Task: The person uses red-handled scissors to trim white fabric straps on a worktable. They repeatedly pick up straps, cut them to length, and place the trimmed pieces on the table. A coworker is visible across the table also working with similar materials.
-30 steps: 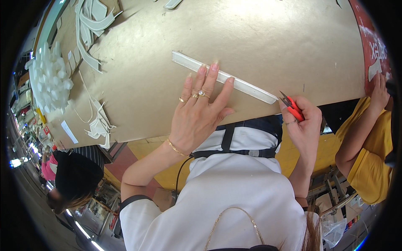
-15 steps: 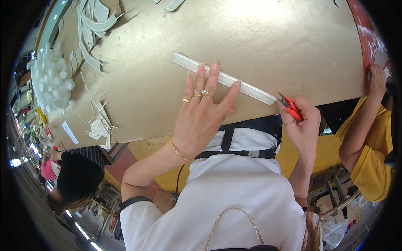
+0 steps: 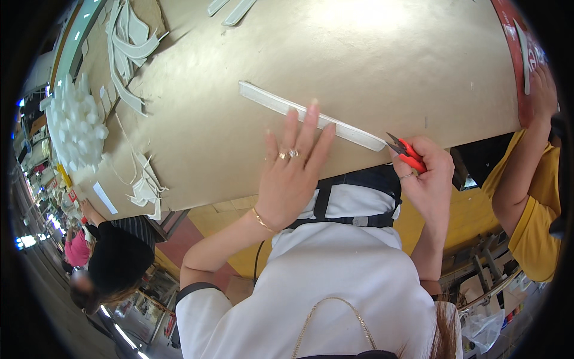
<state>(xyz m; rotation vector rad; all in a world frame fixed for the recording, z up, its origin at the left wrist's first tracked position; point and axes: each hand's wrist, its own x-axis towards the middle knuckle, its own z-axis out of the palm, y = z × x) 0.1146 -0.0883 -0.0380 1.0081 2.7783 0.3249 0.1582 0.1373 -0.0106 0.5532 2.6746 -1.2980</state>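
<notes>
A long, narrow white strip (image 3: pixel 263 97) with a raised edge lies slantwise on the tan table (image 3: pixel 371 66), its right end nearer me. My left hand (image 3: pixel 290 164) rests flat across the middle of it, fingers spread, gripping nothing. In my right hand (image 3: pixel 431 170) is a pair of thread snips (image 3: pixel 412 158) with red handles and dark pointed blades. The blades stand apart at the strip's right end; whether they touch it or a thread there, I cannot tell.
Curved pale pieces (image 3: pixel 122 54) lie piled at the far left, near a heap of translucent white plastic parts (image 3: pixel 78 128). White scraps (image 3: pixel 146 185) and a paper slip (image 3: pixel 105 197) sit nearer. A co-worker's hand (image 3: pixel 543 90) is at the red-covered right edge; another person (image 3: pixel 119 251) works at left.
My left hand has turned slightly, its fingers shifting along the strip. The strip and the snips appear a little further left, partly from the view moving. A pale strip now shows by the right-hand co-worker's hand.
</notes>
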